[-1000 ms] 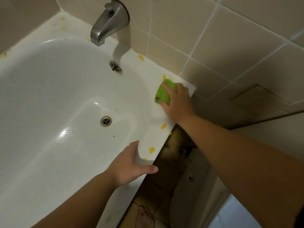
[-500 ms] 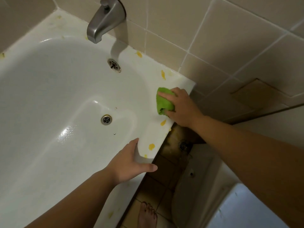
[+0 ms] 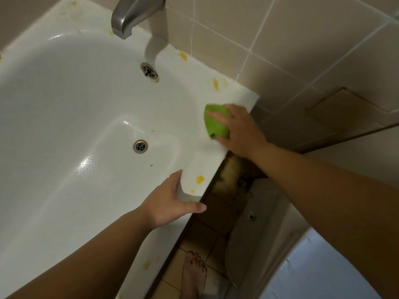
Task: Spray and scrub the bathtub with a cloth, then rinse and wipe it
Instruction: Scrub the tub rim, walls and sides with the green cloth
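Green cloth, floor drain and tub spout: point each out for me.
green cloth [image 3: 216, 124]: head view, middle of its exposed face.
floor drain [image 3: 140, 146]: head view, centre of the strainer.
tub spout [image 3: 131, 15]: head view, upper body.

Head view, steeply down over bathtub [image 3: 64, 104]
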Demonstrator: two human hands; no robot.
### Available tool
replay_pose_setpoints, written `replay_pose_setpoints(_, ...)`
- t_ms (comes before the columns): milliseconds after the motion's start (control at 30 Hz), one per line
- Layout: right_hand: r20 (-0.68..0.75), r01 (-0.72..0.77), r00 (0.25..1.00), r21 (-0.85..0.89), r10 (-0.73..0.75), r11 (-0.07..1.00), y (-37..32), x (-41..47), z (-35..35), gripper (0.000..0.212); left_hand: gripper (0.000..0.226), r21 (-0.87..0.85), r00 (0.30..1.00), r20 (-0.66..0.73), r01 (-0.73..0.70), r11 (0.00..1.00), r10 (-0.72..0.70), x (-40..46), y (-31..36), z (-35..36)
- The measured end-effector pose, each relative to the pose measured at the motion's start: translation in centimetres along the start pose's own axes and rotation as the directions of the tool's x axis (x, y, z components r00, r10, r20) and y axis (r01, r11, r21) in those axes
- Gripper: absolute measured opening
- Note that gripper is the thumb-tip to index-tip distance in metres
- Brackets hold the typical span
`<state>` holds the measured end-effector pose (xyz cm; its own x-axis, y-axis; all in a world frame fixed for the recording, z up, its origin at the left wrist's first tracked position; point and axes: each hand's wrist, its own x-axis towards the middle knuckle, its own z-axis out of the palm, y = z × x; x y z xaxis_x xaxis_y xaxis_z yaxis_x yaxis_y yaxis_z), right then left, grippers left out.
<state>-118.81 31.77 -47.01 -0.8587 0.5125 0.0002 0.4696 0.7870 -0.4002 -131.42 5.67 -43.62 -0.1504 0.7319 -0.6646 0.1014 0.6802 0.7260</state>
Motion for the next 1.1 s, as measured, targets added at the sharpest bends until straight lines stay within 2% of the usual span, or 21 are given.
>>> replay_pose_setpoints(100,-0.053,-0.202,0.978,-0.013,0.201,0.979,0.4,3.1,-0.7,0.067,0.066,-0.006,1.000,-0.005,0.003,1.000,-0.003,-0.2,0.4,0.2)
replay_pose_setpoints(167,-0.100,-0.236,0.967,-0.001,0.234,0.972,-1.3,2.6,0.1,0.065,0.066,-0.008,1.000,-0.021,0.004,1.000,-0.004,-0.1,0.2,0.3)
replay_pose_setpoints(200,-0.097,-0.193,0.976,0.008,0.193,0.981,-2.3,1.4,0.7,0.066,0.067,-0.007,1.000,-0.029,0.006,1.000,-0.006,-0.1,0.0,0.3)
replay_pose_setpoints(267,0.012,0.015,1.000,0.014,-0.015,1.000,-3.6,-2.0,1.1,0.069,0.071,0.000,0.999,-0.048,0.026,1.000,-0.026,-0.1,-0.4,0.5)
replay_pose_setpoints(333,0.154,0.206,0.965,0.041,-0.210,0.978,-1.9,-3.3,0.2,0.072,0.078,0.021,0.997,-0.060,0.052,0.998,-0.051,-0.3,-1.0,0.6)
replay_pose_setpoints(367,0.165,0.219,0.961,0.034,-0.222,0.975,-0.4,-2.6,-0.5,0.071,0.083,0.032,0.996,-0.062,0.062,0.998,-0.060,-0.5,-1.2,0.6)
replay_pose_setpoints(433,0.066,0.035,0.997,-0.010,-0.034,0.999,2.5,-0.1,-1.6,0.069,0.088,0.053,0.995,-0.060,0.078,0.996,-0.075,-0.8,-1.5,0.7)
replay_pose_setpoints(500,-0.027,-0.229,0.973,-0.040,0.228,0.973,3.5,2.6,-2.2,0.066,0.089,0.065,0.994,-0.066,0.093,0.994,-0.088,-1.0,-1.7,0.8)
replay_pose_setpoints(567,-0.093,-0.312,0.948,-0.071,0.305,0.947,1.5,3.1,-1.4,0.065,0.089,0.072,0.992,-0.076,0.104,0.992,-0.099,-0.9,-1.7,0.8)
replay_pose_setpoints(633,-0.090,-0.178,0.980,-0.027,0.175,0.984,-1.6,1.0,0.0,0.066,0.089,0.072,0.990,-0.089,0.113,0.991,-0.107,-0.8,-1.6,1.0)
replay_pose_setpoints(700,0.020,0.033,0.999,0.031,-0.034,0.999,-3.2,-2.5,0.8,0.069,0.089,0.093,0.990,-0.095,0.113,0.989,-0.104,-0.8,-1.7,1.0)
replay_pose_setpoints(767,0.167,0.188,0.967,0.044,-0.193,0.981,-1.8,-3.8,-0.1,0.074,0.086,0.119,0.990,-0.105,0.111,0.987,-0.099,-0.8,-1.7,1.1)
replay_pose_setpoints(800,0.216,0.196,0.956,0.035,-0.199,0.980,-0.4,-3.3,-0.9,0.077,0.083,0.132,0.989,-0.112,0.111,0.985,-0.096,-0.8,-1.8,1.2)
replay_pose_setpoints(833,0.218,0.155,0.964,0.007,-0.152,0.988,0.9,-2.4,-1.4,0.077,0.079,0.147,0.989,-0.119,0.108,0.983,-0.090,-0.8,-1.8,1.3)
replay_pose_setpoints(900,0.110,-0.009,0.994,-0.028,0.012,1.000,3.0,0.1,-2.1,0.073,0.076,0.165,0.987,-0.139,0.107,0.981,-0.085,-0.8,-2.0,1.5)
replay_pose_setpoints(1000,-0.098,-0.287,0.951,0.074,0.294,0.955,1.3,2.5,-1.8,0.060,0.076,0.172,0.984,-0.163,0.097,0.980,-0.069,-0.8,-2.3,1.7)
replay_pose_setpoints(1033,-0.107,-0.317,0.937,0.143,0.333,0.938,-0.3,2.2,-1.2,0.057,0.077,0.173,0.983,-0.168,0.098,0.980,-0.069,-0.9,-2.4,1.7)
replay_pose_setpoints(1100,-0.032,-0.265,0.958,0.269,0.284,0.926,-4.1,0.0,-0.2,0.062,0.079,0.169,0.982,-0.169,0.108,0.980,-0.079,-1.2,-2.9,1.6)
